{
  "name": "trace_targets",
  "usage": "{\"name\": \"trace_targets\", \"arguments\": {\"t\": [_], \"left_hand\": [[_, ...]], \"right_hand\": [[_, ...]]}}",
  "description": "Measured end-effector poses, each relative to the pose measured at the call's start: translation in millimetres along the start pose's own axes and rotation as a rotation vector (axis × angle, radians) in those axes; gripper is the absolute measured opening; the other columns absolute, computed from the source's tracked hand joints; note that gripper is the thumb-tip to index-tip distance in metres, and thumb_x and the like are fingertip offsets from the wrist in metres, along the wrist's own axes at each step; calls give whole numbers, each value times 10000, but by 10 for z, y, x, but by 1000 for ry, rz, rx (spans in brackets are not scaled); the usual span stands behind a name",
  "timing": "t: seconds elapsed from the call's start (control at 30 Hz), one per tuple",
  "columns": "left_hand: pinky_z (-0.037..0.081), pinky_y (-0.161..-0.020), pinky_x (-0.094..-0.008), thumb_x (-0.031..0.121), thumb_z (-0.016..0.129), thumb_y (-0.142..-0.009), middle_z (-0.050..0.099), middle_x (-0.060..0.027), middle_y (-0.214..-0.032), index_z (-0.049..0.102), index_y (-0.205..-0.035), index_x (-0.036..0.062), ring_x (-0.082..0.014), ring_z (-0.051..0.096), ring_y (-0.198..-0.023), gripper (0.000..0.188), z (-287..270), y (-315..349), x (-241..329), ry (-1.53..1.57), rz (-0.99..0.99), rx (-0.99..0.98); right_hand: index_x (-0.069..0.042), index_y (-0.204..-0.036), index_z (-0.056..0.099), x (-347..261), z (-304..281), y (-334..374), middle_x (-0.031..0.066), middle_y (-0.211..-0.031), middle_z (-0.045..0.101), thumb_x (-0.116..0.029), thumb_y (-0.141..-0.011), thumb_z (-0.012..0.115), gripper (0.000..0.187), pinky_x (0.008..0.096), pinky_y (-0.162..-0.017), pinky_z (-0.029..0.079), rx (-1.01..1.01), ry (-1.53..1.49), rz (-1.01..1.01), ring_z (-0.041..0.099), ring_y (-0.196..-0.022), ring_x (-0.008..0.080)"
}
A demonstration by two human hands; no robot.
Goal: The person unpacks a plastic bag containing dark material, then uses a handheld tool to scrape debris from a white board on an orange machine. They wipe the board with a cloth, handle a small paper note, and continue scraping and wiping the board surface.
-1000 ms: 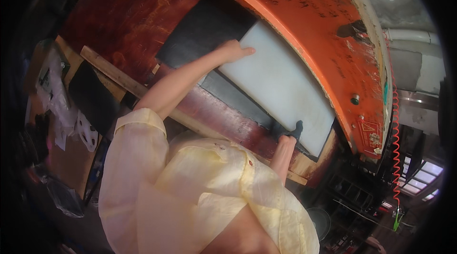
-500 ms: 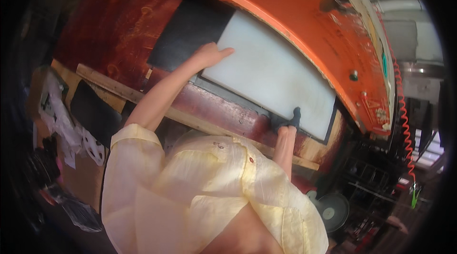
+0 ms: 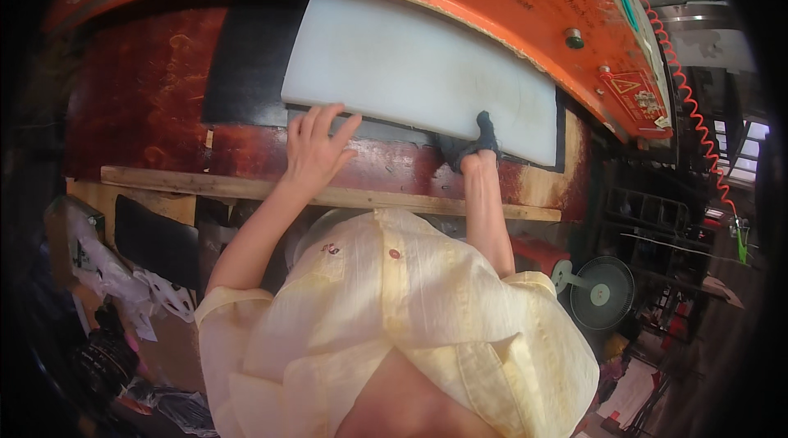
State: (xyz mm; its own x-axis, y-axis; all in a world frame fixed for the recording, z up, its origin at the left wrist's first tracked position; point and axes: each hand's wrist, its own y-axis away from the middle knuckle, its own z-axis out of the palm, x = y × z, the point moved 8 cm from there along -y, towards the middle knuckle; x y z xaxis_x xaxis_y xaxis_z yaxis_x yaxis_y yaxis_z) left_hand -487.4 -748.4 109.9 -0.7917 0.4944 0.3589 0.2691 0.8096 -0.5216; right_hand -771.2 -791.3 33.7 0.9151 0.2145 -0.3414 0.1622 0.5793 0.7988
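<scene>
A thick white board [image 3: 410, 52] lies on dark sheets over a red-brown table. My left hand [image 3: 316, 146] is bare and open, its fingers spread at the board's near edge, close to the left corner. It holds nothing. My right hand [image 3: 474, 146] wears a dark glove and grips the near edge farther right. Its thumb rests on top of the board, while the other fingers are partly hidden at the edge. A black sheet [image 3: 242, 68] shows beyond the board's left end.
An orange machine beam [image 3: 501, 15] spans the far side, just beyond the board. A wooden strip [image 3: 197, 185] runs along the table's front edge. A fan [image 3: 602, 292] stands at lower right; a red coiled hose [image 3: 688, 89] hangs at right.
My left hand has drawn back from the board's left end to its near edge, fingers spreading. The right hand keeps its place on the board. The whole view has turned.
</scene>
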Motion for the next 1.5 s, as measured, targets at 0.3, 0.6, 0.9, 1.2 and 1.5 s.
{"name": "trace_targets", "arguments": {"t": [0.3,0.6,0.9,1.2,1.5], "left_hand": [[326,-873,-384,270,824,-567,484,-4,-1234,585,-1206,265,-210,460,-1085,683,208,-81,-130,-225,43,149],[328,-856,-384,265,776,-640,486,-11,-1228,591,-1201,259,-211,466,-1019,591,191,-137,-131,-183,-66,103],[336,-847,-387,261,765,-647,490,-15,-1222,585,-1207,248,-223,465,-1002,589,148,-156,-180,-120,-105,106],[328,-890,-428,362,764,-684,491,6,-1263,588,-1201,227,-237,453,-1063,562,196,-124,-209,-213,-177,38],[301,-1015,-476,371,766,-709,482,-120,-1296,554,-1234,156,-311,395,-1247,606,-38,-97,-437,-188,-285,205]], "right_hand": [[-122,-1223,552,6,-9,-55,110,-1283,549,-350,-837,686,468,562,-966,428,24,23,43,506,-1169,341],[-103,-1205,558,7,11,-120,125,-1267,557,-352,-833,689,467,560,-946,448,-14,51,34,525,-1137,354],[-93,-1205,556,54,11,-156,146,-1269,551,-334,-828,702,470,552,-958,442,-47,21,79,520,-1142,358],[-66,-1237,519,132,-23,-215,158,-1286,535,-343,-837,688,515,562,-978,416,-29,61,51,508,-1146,378],[-98,-1176,567,140,20,-140,64,-1202,590,-226,-848,702,377,485,-912,439,-75,-31,-9,538,-1081,292]]}}
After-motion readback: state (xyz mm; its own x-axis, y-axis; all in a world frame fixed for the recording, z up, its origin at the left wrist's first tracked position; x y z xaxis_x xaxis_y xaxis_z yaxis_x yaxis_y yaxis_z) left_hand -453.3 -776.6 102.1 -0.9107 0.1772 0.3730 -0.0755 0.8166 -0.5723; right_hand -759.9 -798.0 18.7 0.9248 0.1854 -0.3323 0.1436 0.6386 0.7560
